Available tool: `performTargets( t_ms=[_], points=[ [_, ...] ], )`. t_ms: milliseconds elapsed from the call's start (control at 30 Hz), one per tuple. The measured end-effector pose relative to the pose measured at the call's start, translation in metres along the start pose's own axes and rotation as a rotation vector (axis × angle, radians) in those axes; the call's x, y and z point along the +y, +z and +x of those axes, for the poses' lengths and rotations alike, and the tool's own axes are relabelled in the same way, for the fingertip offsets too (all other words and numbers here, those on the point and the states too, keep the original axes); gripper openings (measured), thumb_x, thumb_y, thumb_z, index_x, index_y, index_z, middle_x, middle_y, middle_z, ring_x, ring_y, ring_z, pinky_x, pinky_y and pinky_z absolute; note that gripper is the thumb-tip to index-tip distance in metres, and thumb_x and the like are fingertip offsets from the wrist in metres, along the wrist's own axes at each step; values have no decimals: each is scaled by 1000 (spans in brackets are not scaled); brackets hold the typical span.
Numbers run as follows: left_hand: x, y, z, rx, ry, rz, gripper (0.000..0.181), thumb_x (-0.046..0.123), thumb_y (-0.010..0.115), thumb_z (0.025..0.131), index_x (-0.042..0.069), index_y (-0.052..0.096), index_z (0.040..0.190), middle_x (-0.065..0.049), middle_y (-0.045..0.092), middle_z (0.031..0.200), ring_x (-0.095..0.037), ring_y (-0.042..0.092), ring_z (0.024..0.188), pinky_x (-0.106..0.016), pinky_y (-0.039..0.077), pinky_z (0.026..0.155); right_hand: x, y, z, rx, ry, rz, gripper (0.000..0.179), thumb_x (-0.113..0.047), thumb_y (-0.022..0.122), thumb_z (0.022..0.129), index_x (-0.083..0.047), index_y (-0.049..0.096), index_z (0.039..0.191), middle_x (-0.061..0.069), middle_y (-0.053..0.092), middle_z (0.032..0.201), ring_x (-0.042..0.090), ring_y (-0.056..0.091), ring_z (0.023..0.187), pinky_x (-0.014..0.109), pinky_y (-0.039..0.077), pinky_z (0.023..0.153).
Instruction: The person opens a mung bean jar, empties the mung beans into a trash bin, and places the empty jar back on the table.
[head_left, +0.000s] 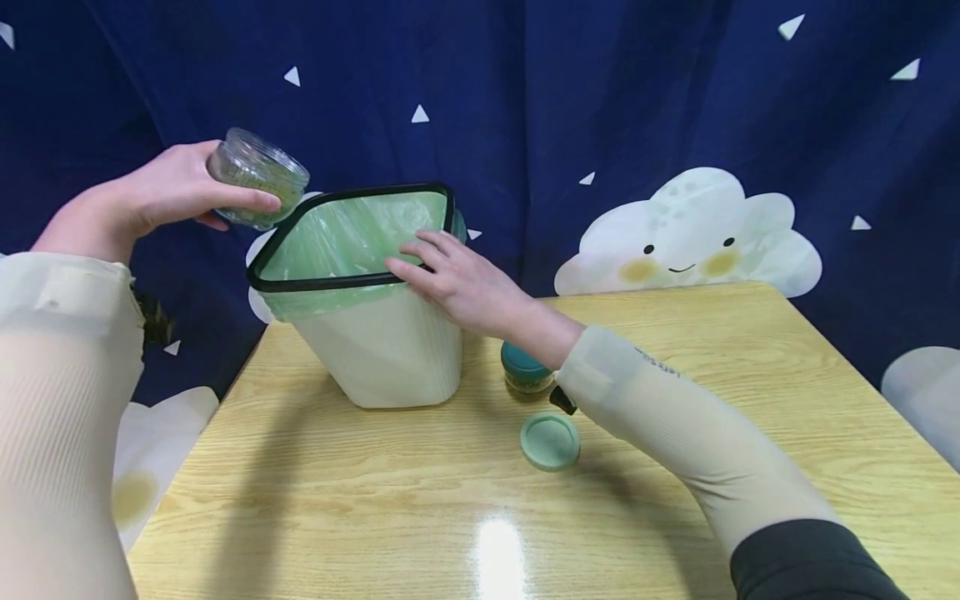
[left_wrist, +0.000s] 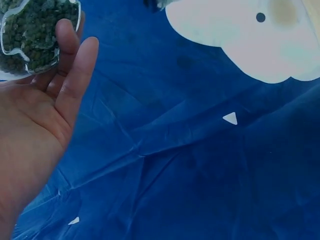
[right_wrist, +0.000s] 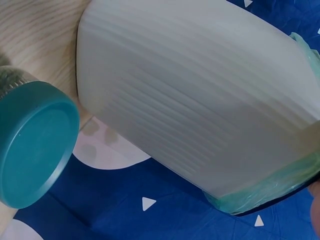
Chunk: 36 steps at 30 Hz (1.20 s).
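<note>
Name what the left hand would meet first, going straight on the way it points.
Probably the black bin rim, just beyond the jar the left hand holds; depth is unclear, so it might pass above.

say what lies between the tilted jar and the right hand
In the head view, the green liner and black rim of the white bin lie between them.

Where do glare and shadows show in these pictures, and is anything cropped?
Head view: a white glare spot on the pale wood-grain table, with a soft shadow left of the white, ribbed, tapered bin; left wrist view: the clear round jar of green granules is cropped at the top-left corner; right wrist view: the bin looks greyer.
</note>
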<state>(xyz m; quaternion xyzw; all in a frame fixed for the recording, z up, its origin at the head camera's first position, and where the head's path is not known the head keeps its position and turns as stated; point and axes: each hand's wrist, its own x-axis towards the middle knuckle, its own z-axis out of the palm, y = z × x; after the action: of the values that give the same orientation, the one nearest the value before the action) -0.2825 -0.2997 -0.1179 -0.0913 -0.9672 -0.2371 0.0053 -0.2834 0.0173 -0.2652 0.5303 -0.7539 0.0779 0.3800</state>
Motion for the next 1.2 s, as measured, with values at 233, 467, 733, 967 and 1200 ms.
performTargets(
  t_ms=[233, 467, 733, 967, 1200],
  points=[
    [10, -6, 5, 3, 0, 39, 88, 44, 68, 86, -4, 25, 147, -32, 42, 135, -41, 45, 107, -20, 48, 56, 0, 2, 1, 23, -8, -4, 29, -13, 53, 100, -8, 59, 128, 15, 57, 123, 36, 47, 122, 37, 32, 109],
    [20, -7, 11, 13, 23, 82, 88, 42, 72, 85, -5, 28, 144, -30, 45, 132, -39, 47, 105, -19, 48, 55, -1, 1, 2, 34, -20, -6, 29, -14, 55, 100, -7, 60, 127, 15, 57, 123, 37, 47, 121, 37, 33, 109],
    [26, -10, 14, 13, 32, 148, 90, 41, 74, 83, -8, 29, 142, -32, 44, 129, -41, 47, 103, -19, 48, 53, -3, 1, 3, 36, -19, -5, 29, -15, 56, 100, -7, 60, 127, 15, 57, 122, 36, 47, 121, 37, 32, 109],
    [25, -8, 13, 7, 38, 223, 92, 42, 77, 80, -8, 29, 140, -32, 46, 124, -42, 49, 99, -26, 47, 58, -3, 0, 4, 35, -15, -5, 30, -16, 57, 99, -6, 60, 127, 15, 58, 122, 36, 47, 121, 37, 32, 110],
    [25, -5, 14, 30, 40, 300, 94, 45, 78, 77, -9, 30, 139, -33, 46, 122, -45, 46, 101, -54, 49, 79, -2, 1, 4, 38, -15, -3, 29, -16, 57, 99, -6, 60, 126, 15, 58, 122, 36, 48, 120, 37, 32, 109]
  ],
)
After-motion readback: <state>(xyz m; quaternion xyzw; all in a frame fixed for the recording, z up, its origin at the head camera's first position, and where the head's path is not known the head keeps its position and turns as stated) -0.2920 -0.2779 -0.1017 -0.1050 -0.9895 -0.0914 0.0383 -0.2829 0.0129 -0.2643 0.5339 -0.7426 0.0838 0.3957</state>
